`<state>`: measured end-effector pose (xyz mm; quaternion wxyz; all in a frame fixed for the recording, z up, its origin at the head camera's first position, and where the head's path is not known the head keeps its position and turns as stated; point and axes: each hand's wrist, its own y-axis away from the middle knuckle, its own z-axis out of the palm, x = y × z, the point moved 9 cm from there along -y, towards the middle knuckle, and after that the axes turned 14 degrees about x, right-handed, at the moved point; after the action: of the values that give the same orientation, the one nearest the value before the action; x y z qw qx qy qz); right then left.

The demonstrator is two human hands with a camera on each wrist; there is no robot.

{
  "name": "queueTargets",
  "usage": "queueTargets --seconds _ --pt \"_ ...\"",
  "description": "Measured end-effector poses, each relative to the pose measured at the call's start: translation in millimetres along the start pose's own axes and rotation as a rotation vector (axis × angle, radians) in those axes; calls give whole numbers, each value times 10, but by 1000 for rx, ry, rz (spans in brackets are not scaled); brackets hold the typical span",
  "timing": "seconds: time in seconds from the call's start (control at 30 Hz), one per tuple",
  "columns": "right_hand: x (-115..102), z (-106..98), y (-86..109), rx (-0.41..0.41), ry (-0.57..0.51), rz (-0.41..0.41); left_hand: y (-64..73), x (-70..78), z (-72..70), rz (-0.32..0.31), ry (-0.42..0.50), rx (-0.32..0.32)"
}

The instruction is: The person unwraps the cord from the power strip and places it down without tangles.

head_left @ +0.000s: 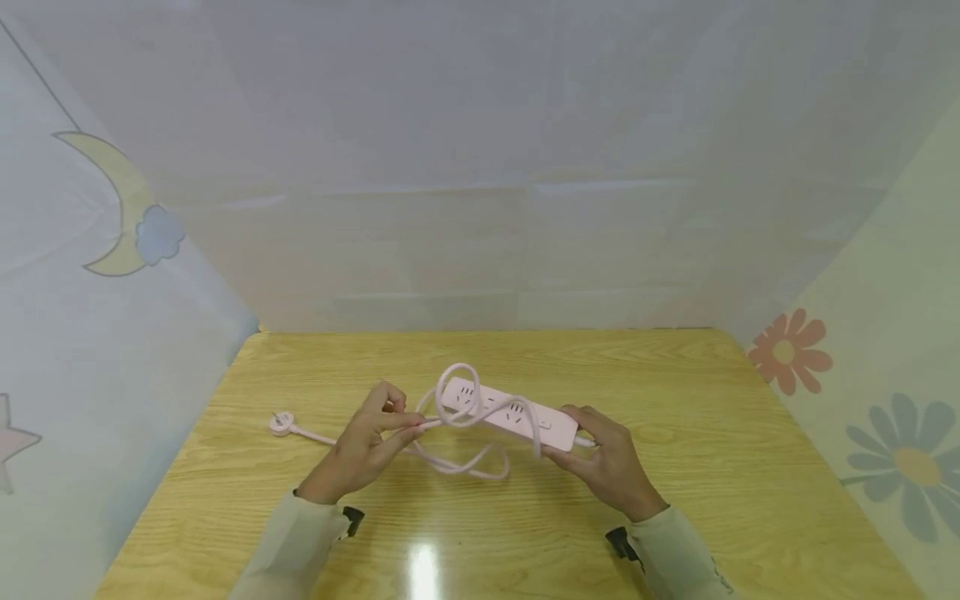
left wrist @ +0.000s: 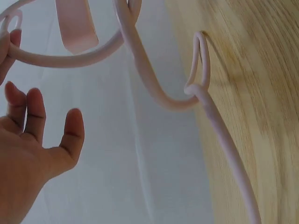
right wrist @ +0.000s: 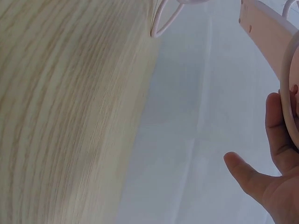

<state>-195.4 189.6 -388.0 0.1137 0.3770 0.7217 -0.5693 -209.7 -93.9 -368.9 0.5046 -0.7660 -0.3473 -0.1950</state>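
My right hand (head_left: 613, 467) grips the right end of a pale pink power strip (head_left: 555, 427), thumb below and fingers above. The strip is raised above the table, sockets facing up. Its cord (head_left: 465, 472) loops over the sockets and hangs below in a loose twist. Between thumb and forefinger, my left hand (head_left: 358, 446) pinches a piece of the cord left of the strip; its other fingers are bent and apart in the left wrist view. Past that hand, the plug (head_left: 282, 424) lies on the table with its prongs upward.
The wooden table (head_left: 675, 500) reaches back to a pale cloth backdrop (head_left: 480, 250). Cloth side walls carry a moon (head_left: 112, 200) on the left and flowers (head_left: 917, 465) on the right. A bright reflection shows on the near tabletop.
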Motion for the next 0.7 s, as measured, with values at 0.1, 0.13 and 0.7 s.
queueTargets --seconds 0.1,0.13,0.7 --pt "8 -9 0 6 5 8 29 -5 39 -13 22 -52" --pt "15 -11 1 6 7 13 39 -8 50 -19 32 -69" --pt "37 -19 -1 31 33 17 97 1 123 -58 94 -226"
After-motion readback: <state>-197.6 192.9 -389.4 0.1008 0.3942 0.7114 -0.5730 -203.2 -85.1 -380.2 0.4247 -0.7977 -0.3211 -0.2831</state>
